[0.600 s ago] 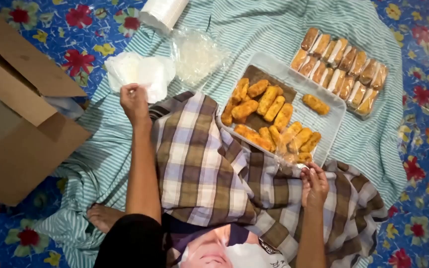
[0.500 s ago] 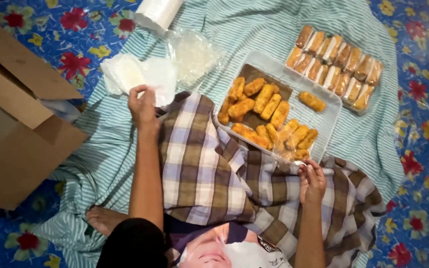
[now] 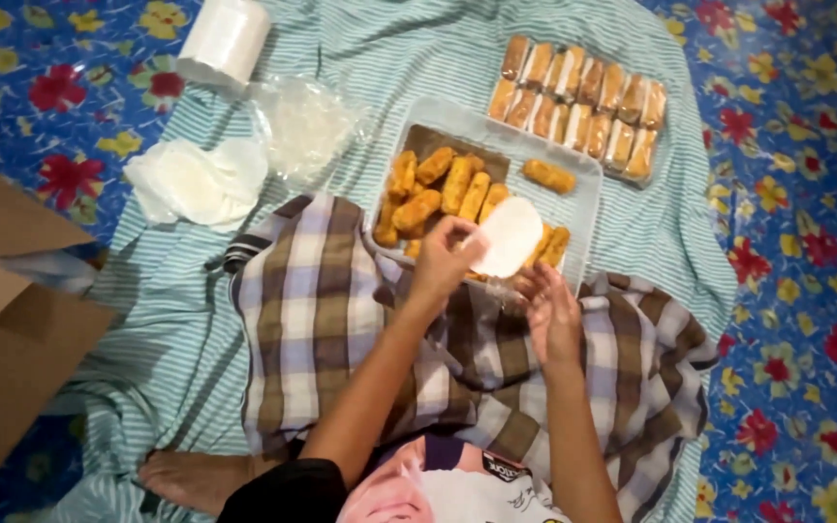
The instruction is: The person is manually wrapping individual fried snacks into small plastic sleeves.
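Note:
My left hand (image 3: 443,260) holds a thin white round sheet (image 3: 508,235) over the near edge of a clear tray (image 3: 585,176). The tray holds several golden fried rolls (image 3: 448,184). My right hand (image 3: 551,312) hovers just below the sheet, fingers apart, holding nothing that I can make out. Both hands are above my lap, which is covered by a brown and white plaid cloth (image 3: 331,310). A pile of white sheets (image 3: 196,181) lies to the left on the striped cloth.
A second tray of wrapped rolls (image 3: 581,97) sits at the back right. A crumpled clear plastic bag (image 3: 304,123) and a white paper roll (image 3: 226,41) lie at the back left. An open cardboard box (image 3: 12,320) stands at the left. A bare foot (image 3: 186,476) rests near the bottom.
My left hand has left the pile of white sheets and swung right with one sheet, now over the tray. My right hand has risen slightly towards it. The view has shifted closer.

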